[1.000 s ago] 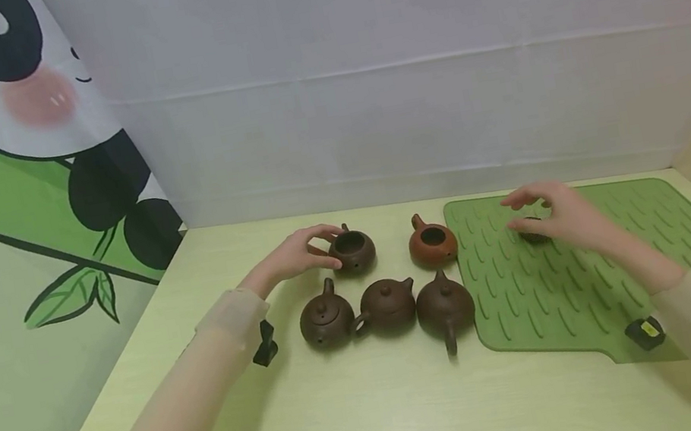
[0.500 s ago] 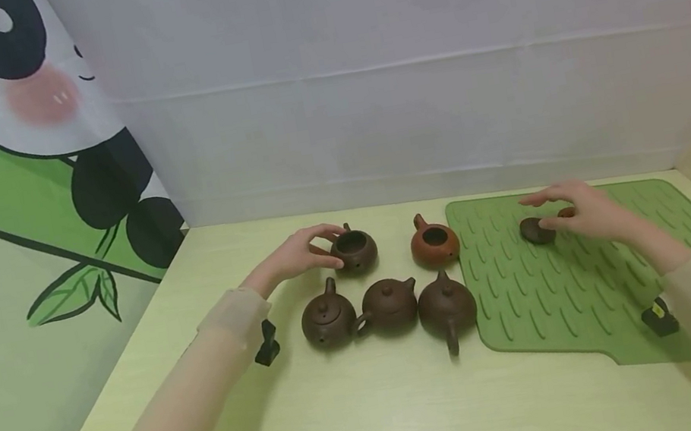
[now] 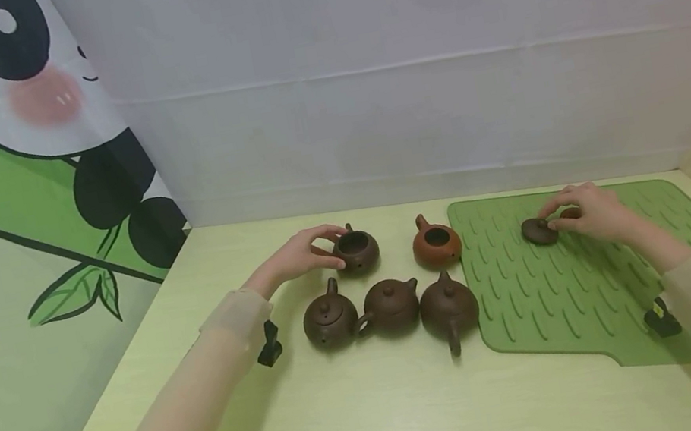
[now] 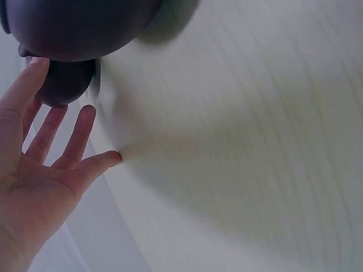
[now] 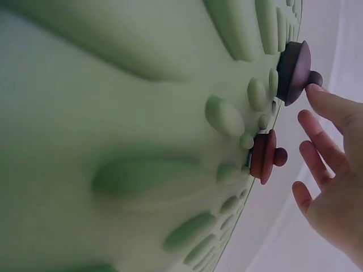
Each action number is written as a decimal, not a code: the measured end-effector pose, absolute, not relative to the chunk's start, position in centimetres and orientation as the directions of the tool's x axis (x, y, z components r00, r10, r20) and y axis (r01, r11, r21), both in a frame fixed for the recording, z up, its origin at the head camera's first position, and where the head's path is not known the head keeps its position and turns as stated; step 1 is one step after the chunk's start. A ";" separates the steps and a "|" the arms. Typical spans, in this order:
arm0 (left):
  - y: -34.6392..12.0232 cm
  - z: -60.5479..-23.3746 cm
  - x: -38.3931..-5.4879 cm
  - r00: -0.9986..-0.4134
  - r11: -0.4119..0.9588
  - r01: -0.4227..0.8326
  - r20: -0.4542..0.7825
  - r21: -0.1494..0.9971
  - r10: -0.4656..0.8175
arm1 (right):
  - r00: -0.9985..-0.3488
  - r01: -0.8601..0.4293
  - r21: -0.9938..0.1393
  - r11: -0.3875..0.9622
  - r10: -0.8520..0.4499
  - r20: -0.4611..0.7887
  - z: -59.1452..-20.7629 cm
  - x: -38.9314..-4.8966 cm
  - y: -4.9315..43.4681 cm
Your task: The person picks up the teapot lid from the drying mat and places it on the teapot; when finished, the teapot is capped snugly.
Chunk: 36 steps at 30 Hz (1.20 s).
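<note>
My left hand [image 3: 290, 257] holds a lidless dark brown teapot [image 3: 365, 260] by its left side, thumb in front and index finger near the rim. In the left wrist view, the thumb of the left hand [image 4: 42, 181] touches this pot [image 4: 69, 85], partly hidden behind a nearer teapot. My right hand [image 3: 595, 211] pinches the knob of a dark brown lid [image 3: 537, 232], which lies on the green mat [image 3: 527, 299]. Beside it, a smaller reddish-brown lid [image 5: 262, 156] rests on the mat below the fingers of the right hand [image 5: 340, 187].
A reddish-brown lidless teapot [image 3: 437, 252] stands right of the held pot. In front are three lidded dark teapots: a left one [image 3: 330, 322], a middle one [image 3: 393, 309] and a right one [image 3: 449, 311] beside the mat's edge. A white cloth [image 3: 400, 129] hangs behind the table.
My right hand has moved slightly right, and its fingers have closed on the dark lid's knob. The left hand keeps its place on the dark pot.
</note>
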<state>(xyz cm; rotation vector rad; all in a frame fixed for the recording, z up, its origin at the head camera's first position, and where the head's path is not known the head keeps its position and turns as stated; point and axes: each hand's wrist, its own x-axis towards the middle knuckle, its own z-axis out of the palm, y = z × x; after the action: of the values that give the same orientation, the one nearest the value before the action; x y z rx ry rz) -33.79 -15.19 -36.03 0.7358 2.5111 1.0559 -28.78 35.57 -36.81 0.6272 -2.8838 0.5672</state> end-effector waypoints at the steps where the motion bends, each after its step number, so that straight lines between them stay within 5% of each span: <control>1: -15.2 -36.0 -33.8 -0.817 0.595 0.335 -0.090 0.731 0.570 | -0.904 -0.422 -0.320 0.848 -0.371 0.211 -36.9 -28.8 35.6; 36: -16.1 -36.3 -33.1 -0.799 0.569 0.351 -0.079 0.744 0.596 | -0.873 -0.472 -0.350 0.809 -0.373 0.316 -34.1 -27.3 28.6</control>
<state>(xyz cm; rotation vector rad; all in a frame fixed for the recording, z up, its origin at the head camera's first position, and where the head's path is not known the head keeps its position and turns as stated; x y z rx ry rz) -33.05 -16.09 -36.28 0.7753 2.4832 1.0733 -27.30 28.60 -34.06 0.6551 -2.7635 0.6239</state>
